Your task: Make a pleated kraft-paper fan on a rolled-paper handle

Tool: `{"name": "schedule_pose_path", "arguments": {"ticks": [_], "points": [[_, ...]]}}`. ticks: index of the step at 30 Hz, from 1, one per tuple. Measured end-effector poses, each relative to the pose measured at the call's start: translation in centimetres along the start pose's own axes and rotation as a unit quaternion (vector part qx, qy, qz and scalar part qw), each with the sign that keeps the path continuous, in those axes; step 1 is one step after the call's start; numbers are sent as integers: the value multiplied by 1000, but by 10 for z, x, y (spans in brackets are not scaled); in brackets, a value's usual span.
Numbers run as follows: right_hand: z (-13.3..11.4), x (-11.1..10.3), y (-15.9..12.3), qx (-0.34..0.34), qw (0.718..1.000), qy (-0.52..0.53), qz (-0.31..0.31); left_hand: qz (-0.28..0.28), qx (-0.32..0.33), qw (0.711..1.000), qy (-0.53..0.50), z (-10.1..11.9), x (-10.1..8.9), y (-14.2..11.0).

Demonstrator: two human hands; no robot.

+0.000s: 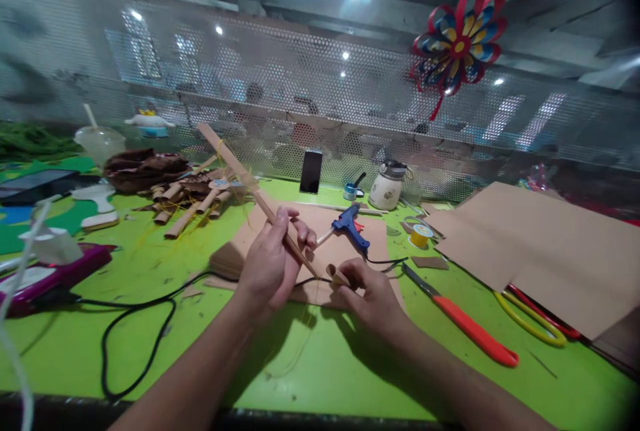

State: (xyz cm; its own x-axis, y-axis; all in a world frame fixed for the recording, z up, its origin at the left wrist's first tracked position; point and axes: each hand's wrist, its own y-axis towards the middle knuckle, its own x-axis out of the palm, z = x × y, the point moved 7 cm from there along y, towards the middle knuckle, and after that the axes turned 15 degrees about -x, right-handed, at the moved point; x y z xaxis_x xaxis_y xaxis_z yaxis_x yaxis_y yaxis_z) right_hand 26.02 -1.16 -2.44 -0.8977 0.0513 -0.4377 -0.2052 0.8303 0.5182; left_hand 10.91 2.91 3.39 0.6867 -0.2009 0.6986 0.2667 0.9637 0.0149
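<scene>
My left hand [273, 258] is closed around a long, narrow strip of brown kraft paper [235, 164], which slants from upper left down toward my right hand. Thin yellow strands cling to its upper part and dangle at its lower end. Between the thumb and fingers of my right hand [370, 291] is a small curled piece of brown paper [336, 274], close to the strip's lower tip. Whether the two pieces touch, I cannot tell. Beneath both hands lie flat brown paper sheets [370, 224], with a blue glue gun [353, 226] resting on them just beyond.
A red-handled knife [470, 328] and yellow-handled scissors [530, 318] lie at right beside large brown sheets [545, 238]. A black cord [135, 304] loops across the left. Behind it are rolled paper tubes [200, 201]. A phone [311, 171] and a jug [387, 184] stand at the back.
</scene>
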Motion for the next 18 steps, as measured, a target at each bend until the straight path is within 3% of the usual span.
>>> {"name": "schedule_pose_path", "arguments": {"ticks": [7, 18], "points": [[11, -3, 3, 77, 989, 118, 37, -19, -82, 994, -68, -2, 3, 2], [8, 13, 0, 15, 996, 66, -61, -19, -96, 993, -59, -4, 7, 2]]}}
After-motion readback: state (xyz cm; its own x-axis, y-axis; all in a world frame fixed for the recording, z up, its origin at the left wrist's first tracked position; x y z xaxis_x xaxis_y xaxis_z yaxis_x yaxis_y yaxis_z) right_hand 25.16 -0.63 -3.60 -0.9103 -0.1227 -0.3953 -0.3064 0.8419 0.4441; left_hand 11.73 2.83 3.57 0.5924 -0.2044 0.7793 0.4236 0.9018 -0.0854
